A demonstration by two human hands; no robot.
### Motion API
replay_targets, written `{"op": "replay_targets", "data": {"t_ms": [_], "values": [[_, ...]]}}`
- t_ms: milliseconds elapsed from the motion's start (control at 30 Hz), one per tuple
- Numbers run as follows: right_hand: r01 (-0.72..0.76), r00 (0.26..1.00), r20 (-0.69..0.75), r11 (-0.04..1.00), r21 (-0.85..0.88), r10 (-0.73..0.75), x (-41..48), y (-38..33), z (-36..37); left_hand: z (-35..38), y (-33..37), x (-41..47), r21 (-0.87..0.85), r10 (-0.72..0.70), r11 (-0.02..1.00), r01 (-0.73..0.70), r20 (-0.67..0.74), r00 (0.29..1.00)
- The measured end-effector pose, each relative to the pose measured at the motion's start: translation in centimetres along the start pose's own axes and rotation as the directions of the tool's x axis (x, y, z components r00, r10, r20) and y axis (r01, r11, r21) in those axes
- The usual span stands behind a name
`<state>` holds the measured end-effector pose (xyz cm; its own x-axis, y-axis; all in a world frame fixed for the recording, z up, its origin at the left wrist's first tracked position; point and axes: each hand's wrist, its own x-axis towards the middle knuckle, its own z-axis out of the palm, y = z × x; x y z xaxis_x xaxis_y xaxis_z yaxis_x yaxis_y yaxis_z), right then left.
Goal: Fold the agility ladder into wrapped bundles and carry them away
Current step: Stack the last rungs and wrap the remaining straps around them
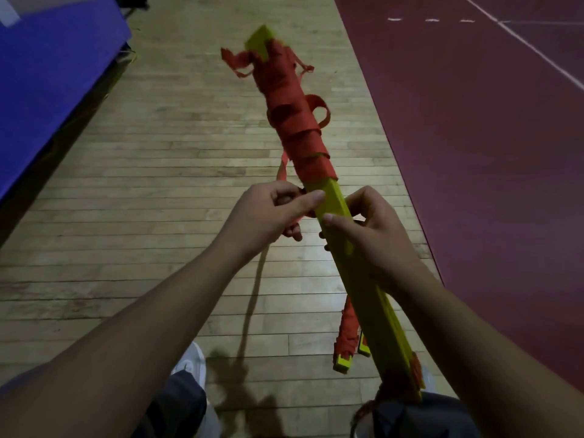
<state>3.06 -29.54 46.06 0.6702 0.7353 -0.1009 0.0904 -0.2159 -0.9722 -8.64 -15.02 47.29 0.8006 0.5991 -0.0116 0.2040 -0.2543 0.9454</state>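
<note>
Centrally, the left hand (278, 213) pinches the red strap (300, 137) with curled fingers, the right hand (376, 238) clamps around the yellow rung stack (379, 317), whose lower-right end is blurred.

Pale wood plank floor (158, 191) is seen through the middle, with boards running left to right. Dark red court surface (474, 153) is laid along the right, its edge cutting diagonally across the planks. White lines (537, 52) are painted on it, one dashed near the top. Blue mat (47, 74) is set at upper left, raised off the floor. Dark object (136, 1) is partly seen behind it, not identifiable. Thin shadow (249, 311) is cast on the boards.
</note>
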Motion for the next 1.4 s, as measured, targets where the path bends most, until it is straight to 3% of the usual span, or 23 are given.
{"op": "replay_targets", "data": {"t_ms": [133, 367, 433, 567, 667, 733, 767, 1000, 1100, 1167, 1300, 1400], "values": [[0.104, 0.994, -0.001, 0.936, -0.337, -0.111, -0.3, 0.8, 1.3, 1.5, -0.4, -0.3, -0.031, -0.115, 0.993, 0.112, -0.155, 0.981], [0.188, 0.982, 0.065, 0.905, -0.381, -0.177, -0.5, 0.6, 1.8, 1.2, -0.2, -0.3, -0.271, -0.177, 0.956, 0.111, -0.234, 0.956], [0.146, 0.989, 0.072, 0.936, -0.321, -0.130, -0.6, 0.3, 1.6, 1.0, -0.3, -0.1, -0.350, -0.194, 0.929, 0.118, -0.192, 0.962], [-0.096, 0.994, 0.052, 0.993, -0.063, 0.099, -0.1, -0.4, 0.3, 0.4, -0.4, 0.2, -0.511, -0.191, 0.847, 0.148, -0.033, 0.981], [-0.290, 0.917, 0.307, 0.954, 0.078, 0.254, -0.1, -0.7, -0.6, -0.1, -0.4, 0.4, -0.526, -0.139, 0.841, 0.129, 0.020, 0.990], [-0.379, 0.850, 0.453, 0.909, 0.171, 0.269, -0.6, -1.0, -0.4, -0.4, -0.5, 0.4, -0.507, -0.083, 0.857, 0.093, 0.042, 0.996], [-0.376, 0.849, 0.469, 0.902, 0.213, 0.243, -0.8, -1.2, -0.3, -0.6, -0.5, 0.4, -0.496, -0.053, 0.865, 0.074, 0.055, 0.997], [-0.181, 0.950, 0.300, 0.934, 0.307, 0.086, -0.8, -1.0, -0.4, -2.3, 0.5, 0.6, -0.193, -0.014, 0.981, 0.034, 0.105, 0.994], [-0.137, 0.978, 0.193, 0.940, 0.313, 0.078, -0.6, -1.0, -0.2, -2.1, 0.5, 0.5, -0.038, -0.039, 0.998, 0.041, 0.051, 0.998], [-0.104, 0.989, 0.131, 0.949, 0.297, 0.067, -0.5, -1.0, -0.1, -1.7, 0.7, 0.4, -0.021, -0.023, 1.000, 0.023, 0.005, 1.000], [-0.058, 0.998, 0.038, 0.988, 0.143, 0.053, -0.3, -0.5, 0.5, -0.1, 0.8, -0.2, 0.009, 0.027, 1.000, -0.027, -0.035, 0.999], [-0.019, 1.000, 0.024, 0.998, -0.061, 0.020, -0.3, -0.1, 1.1, 1.0, 0.2, -0.3, -0.029, -0.047, 0.999, 0.044, -0.115, 0.992]]}}
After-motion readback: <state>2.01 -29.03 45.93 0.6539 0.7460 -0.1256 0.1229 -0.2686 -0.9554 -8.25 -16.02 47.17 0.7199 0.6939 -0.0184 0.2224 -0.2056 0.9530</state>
